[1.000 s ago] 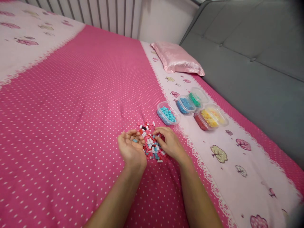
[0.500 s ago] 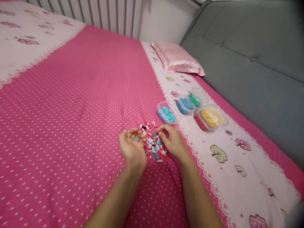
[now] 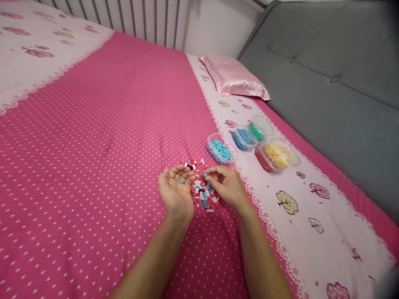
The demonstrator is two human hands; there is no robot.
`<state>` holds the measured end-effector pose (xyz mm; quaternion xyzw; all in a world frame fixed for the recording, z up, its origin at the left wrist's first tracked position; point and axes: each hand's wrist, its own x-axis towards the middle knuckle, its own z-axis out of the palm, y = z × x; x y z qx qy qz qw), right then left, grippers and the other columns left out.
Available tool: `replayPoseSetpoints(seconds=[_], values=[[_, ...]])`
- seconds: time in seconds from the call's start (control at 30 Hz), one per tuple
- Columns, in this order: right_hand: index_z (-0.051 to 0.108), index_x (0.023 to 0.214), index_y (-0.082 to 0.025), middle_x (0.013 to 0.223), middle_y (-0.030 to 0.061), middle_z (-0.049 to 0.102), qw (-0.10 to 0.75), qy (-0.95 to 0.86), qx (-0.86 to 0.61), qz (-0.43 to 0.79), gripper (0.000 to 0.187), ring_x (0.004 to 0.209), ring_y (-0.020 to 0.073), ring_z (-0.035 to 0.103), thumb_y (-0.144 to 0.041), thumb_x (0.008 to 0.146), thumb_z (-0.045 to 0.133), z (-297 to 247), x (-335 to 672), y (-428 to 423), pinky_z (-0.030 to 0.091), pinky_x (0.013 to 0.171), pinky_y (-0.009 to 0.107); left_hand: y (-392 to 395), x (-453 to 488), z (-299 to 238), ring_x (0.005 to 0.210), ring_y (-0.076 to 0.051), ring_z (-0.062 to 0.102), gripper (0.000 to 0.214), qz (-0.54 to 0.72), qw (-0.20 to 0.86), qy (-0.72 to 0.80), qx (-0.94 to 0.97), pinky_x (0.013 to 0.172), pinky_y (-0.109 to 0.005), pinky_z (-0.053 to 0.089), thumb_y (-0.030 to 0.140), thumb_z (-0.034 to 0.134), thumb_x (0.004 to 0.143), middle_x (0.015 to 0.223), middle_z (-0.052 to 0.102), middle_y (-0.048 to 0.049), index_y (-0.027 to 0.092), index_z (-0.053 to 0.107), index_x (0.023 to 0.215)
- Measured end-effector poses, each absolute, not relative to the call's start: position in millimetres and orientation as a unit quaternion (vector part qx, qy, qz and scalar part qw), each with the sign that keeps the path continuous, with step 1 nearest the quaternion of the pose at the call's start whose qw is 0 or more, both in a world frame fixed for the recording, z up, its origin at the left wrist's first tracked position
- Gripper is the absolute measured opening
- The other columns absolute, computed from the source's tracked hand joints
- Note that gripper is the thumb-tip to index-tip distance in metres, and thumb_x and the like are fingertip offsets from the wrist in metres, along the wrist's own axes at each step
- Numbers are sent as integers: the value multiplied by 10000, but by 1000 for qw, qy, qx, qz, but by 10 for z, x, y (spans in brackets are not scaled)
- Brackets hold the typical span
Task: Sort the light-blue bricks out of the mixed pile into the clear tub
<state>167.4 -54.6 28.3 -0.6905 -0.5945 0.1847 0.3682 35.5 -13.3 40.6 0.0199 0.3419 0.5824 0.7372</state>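
My left hand (image 3: 177,191) is turned palm up with its fingers loosely curled, and a small light blue toy brick (image 3: 180,181) rests in it. Beside it, over the top of the pile, my right hand (image 3: 227,185) pinches a small green toy brick (image 3: 204,176) between thumb and forefinger. Under and between the hands lies a loose pile of toy bricks (image 3: 204,197), mixed red, pink, white, blue and a few black. The hands partly cover the pile.
A clear tub of light blue bricks (image 3: 221,150) stands just beyond my right hand. Farther right are tubs of blue (image 3: 245,137), green (image 3: 256,131), red (image 3: 263,160) and yellow bricks (image 3: 274,155). A pink pillow (image 3: 233,77) lies by the grey headboard (image 3: 330,62).
My right thumb and forefinger have closed on the green brick, which lay in the pile before. My left hand keeps the light blue brick and has hardly moved.
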Motion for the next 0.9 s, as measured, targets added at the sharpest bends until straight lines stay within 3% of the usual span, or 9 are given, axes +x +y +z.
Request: replayPoseSetpoints(seconds=[0.17,0.37,0.43,0.57,0.7,0.8,0.9], values=[[695,921,-190,844,19,679,473,-577,-651,140,147,691,124,575,-219,812,602,425,1557,-584,458,679,253,-157,384,448,823,-179,622,361,544,790,283,8,814,-286,498,350,364,849,852,619,-131,85,607,814],[638,1100,-224,1011,31,675,484,-610,-613,135,277,864,147,607,-185,838,557,516,1402,-613,476,777,280,-165,337,526,818,-184,608,412,450,861,237,-20,724,-278,519,402,347,871,912,593,-151,72,583,940],[642,1069,-209,972,35,675,487,-588,-626,156,246,824,144,609,-199,835,565,523,1414,-628,483,750,280,-118,262,556,797,-190,603,404,432,864,254,-37,690,-285,523,390,344,869,894,584,-160,62,576,916],[695,896,-197,771,5,623,363,-619,-640,275,134,609,107,540,-234,770,668,522,1444,-671,452,592,246,18,48,617,604,-125,513,271,453,833,313,-46,531,-224,467,297,360,847,703,508,-69,106,537,769],[712,954,-270,942,22,554,242,-711,-614,242,280,842,154,552,-212,684,757,443,1407,-684,453,750,293,96,-106,657,519,-89,422,213,496,798,341,-38,458,-186,388,265,366,818,631,444,-19,135,485,698],[705,974,-282,1030,29,531,225,-711,-634,206,287,899,163,550,-184,705,731,345,1420,-651,445,799,311,107,-130,661,485,-77,379,214,506,789,349,-33,434,-174,343,258,353,812,588,399,4,146,454,660],[712,959,-259,1049,42,548,263,-684,-654,186,208,907,162,558,-183,776,650,271,1497,-598,446,798,303,114,-116,640,467,-74,358,216,503,786,358,-41,427,-174,322,248,342,812,560,371,17,153,436,642]])
